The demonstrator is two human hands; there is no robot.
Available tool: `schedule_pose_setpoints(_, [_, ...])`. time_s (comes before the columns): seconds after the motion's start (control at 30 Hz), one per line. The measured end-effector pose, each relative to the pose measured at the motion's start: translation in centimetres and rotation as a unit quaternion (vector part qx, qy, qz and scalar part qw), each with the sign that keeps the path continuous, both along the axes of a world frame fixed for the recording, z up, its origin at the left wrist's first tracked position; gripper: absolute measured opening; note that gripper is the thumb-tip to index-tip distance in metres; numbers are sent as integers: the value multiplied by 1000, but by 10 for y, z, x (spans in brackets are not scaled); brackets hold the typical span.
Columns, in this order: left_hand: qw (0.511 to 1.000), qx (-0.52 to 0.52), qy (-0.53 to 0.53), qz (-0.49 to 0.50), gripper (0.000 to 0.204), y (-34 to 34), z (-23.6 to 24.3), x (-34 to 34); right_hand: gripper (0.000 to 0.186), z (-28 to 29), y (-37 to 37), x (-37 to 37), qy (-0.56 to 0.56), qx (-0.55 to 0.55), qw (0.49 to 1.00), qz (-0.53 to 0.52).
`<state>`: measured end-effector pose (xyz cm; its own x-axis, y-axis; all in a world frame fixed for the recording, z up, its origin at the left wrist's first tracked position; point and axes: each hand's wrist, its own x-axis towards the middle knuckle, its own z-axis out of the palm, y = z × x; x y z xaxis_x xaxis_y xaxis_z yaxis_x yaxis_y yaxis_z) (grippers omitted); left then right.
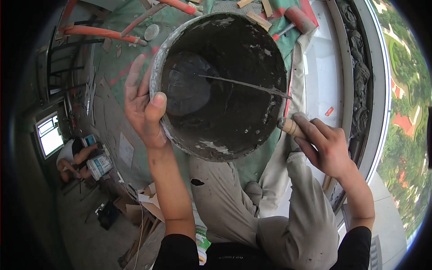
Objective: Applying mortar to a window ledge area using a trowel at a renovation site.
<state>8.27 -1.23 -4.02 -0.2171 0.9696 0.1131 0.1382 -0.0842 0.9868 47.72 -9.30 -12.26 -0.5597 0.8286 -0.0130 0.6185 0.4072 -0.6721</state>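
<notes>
A round bucket (261,58), its inside coated with dark grey mortar, is tilted so that I see into it. A smoother, lighter grey patch shows at its bottom. My left hand (146,110) grips its left side, thumb over the rim and fingers along the outer wall. In my right hand (328,146) is the wooden handle (293,128) of a trowel, held at the right rim. Seen nearly edge-on, the trowel's thin blade (245,83) reaches across the bucket's mouth. Whether the blade touches the mortar I cannot tell. My bent legs (220,198) are below the bucket.
Orange-red poles (96,31) lie at the upper left, on green sheeting (114,63). A red-headed mallet (299,20) and wood strips (259,20) lie beyond the bucket. Along the right runs a window sill (328,67). Another person (72,157) crouches far left beside a white pail (100,165).
</notes>
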Motion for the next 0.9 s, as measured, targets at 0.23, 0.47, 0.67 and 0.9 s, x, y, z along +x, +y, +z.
schedule_pose_setpoints(0.23, [999,23,35,-18,103,-2,-1,29,34,0,103,-137,-161,173,968,85])
schedule_pose_setpoints(0.47, [999,-2,27,-30,102,4,-11,47,53,-24,124,-133,-165,301,937,64])
schedule_pose_setpoints(0.67, [993,18,84,-84,100,3,-18,52,45,-61,127,-155,-157,215,963,47])
schedule_pose_setpoints(0.9, [990,28,102,-98,97,-4,-26,60,44,-117,88,-174,-96,123,988,16])
